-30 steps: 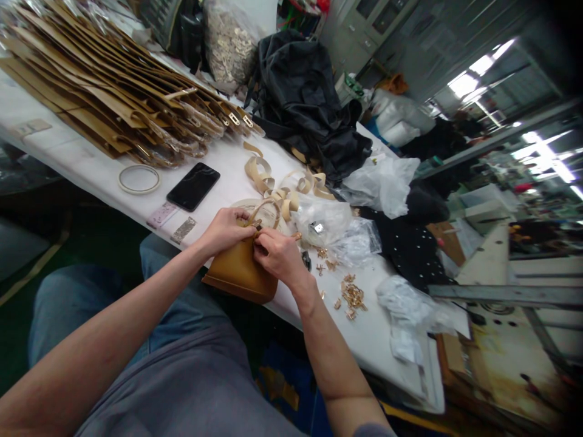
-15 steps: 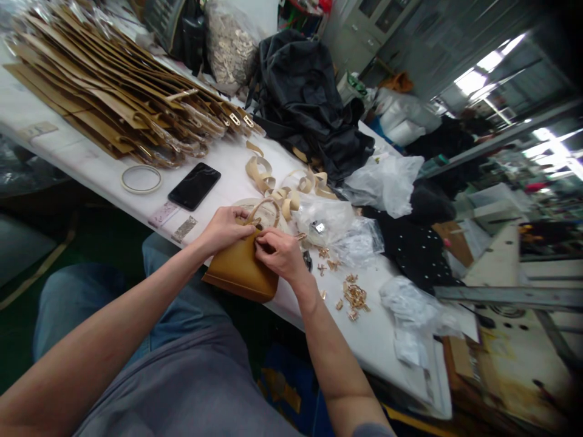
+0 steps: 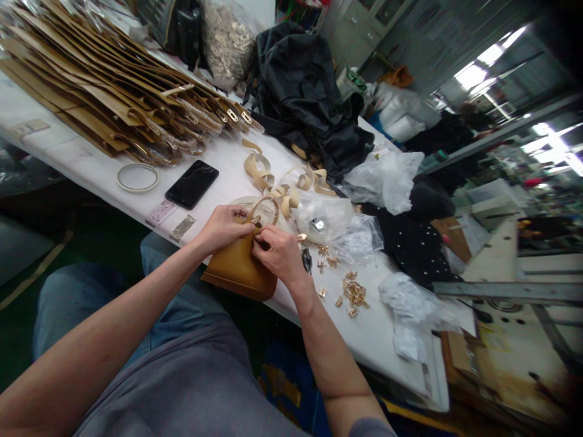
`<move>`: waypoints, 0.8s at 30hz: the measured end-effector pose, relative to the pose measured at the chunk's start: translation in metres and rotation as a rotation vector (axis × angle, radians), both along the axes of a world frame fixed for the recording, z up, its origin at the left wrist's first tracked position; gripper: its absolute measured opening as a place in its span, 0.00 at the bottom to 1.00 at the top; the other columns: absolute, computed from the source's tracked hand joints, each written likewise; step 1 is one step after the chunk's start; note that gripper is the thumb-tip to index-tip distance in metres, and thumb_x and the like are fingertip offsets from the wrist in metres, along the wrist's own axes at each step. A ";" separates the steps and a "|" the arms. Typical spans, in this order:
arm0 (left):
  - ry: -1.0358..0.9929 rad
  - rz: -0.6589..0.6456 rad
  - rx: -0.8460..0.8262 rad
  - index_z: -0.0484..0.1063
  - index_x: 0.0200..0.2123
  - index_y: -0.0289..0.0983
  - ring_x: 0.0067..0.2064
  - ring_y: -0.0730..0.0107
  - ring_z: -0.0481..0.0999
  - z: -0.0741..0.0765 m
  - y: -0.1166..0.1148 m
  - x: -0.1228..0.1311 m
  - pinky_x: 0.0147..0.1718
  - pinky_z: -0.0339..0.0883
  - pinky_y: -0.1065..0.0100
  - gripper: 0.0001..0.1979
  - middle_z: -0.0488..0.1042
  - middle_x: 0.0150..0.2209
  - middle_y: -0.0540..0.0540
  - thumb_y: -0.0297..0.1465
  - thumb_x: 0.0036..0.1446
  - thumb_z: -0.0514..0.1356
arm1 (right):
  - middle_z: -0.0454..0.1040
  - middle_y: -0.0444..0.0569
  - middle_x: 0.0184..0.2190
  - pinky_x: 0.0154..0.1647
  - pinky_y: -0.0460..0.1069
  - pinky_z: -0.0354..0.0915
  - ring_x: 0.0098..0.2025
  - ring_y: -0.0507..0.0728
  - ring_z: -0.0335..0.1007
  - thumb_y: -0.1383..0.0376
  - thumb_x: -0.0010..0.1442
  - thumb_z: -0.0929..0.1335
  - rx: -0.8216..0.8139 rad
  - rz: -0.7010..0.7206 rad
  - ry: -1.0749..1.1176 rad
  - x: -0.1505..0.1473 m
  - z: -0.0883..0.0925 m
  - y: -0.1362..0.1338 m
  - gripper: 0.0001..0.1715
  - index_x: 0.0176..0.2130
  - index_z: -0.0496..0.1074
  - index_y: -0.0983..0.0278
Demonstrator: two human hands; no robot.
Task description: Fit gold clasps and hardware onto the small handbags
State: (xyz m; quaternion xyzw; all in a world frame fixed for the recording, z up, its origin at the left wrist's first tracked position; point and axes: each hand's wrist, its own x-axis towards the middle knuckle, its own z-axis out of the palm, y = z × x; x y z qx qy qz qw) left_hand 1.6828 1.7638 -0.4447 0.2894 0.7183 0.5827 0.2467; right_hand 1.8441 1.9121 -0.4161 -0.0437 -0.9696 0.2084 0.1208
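A mustard-brown handbag (image 3: 237, 267) rests at the table's near edge, its looped handle (image 3: 272, 203) standing up at the far side. My left hand (image 3: 228, 227) grips the bag's top edge by the handle, thumb on the near face. Closed in a pinch, my right hand (image 3: 276, 249) works at the same top edge, close to the left fingertips. Whatever small part lies between the right fingers is hidden. Small gold metal fittings (image 3: 354, 292) lie in a loose pile to the right of the right hand.
A stack of brown bag pieces (image 3: 104, 85) fills the left of the table. Nearer are a tape roll (image 3: 137, 178) and a black phone (image 3: 192, 184). Beyond the handbag lie curled beige strips (image 3: 259, 173), clear plastic bags (image 3: 328, 221) and a black backpack (image 3: 298, 91).
The view has shifted very slightly. Both hands stay at the handbag's top edge, with only a small movement of the right hand.
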 end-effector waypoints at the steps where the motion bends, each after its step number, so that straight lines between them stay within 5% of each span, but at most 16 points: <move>1: -0.002 -0.001 0.006 0.90 0.43 0.36 0.41 0.58 0.83 0.000 0.000 0.000 0.38 0.70 0.65 0.15 0.88 0.39 0.47 0.38 0.54 0.74 | 0.81 0.48 0.40 0.46 0.53 0.71 0.42 0.58 0.78 0.71 0.72 0.73 0.016 -0.007 -0.001 0.000 0.000 -0.001 0.11 0.36 0.75 0.59; 10: 0.019 -0.004 0.025 0.90 0.42 0.36 0.43 0.57 0.84 0.005 -0.006 0.003 0.42 0.73 0.64 0.14 0.89 0.41 0.46 0.37 0.55 0.74 | 0.81 0.48 0.41 0.47 0.53 0.70 0.44 0.58 0.77 0.71 0.74 0.70 0.055 0.147 -0.023 -0.001 0.000 0.007 0.14 0.35 0.74 0.59; 24: 0.000 -0.011 0.008 0.91 0.44 0.36 0.44 0.56 0.85 0.006 -0.003 0.003 0.42 0.73 0.65 0.14 0.90 0.40 0.47 0.36 0.55 0.75 | 0.81 0.56 0.48 0.47 0.56 0.70 0.50 0.64 0.76 0.75 0.72 0.70 0.287 0.133 -0.129 -0.008 0.014 -0.014 0.09 0.42 0.77 0.61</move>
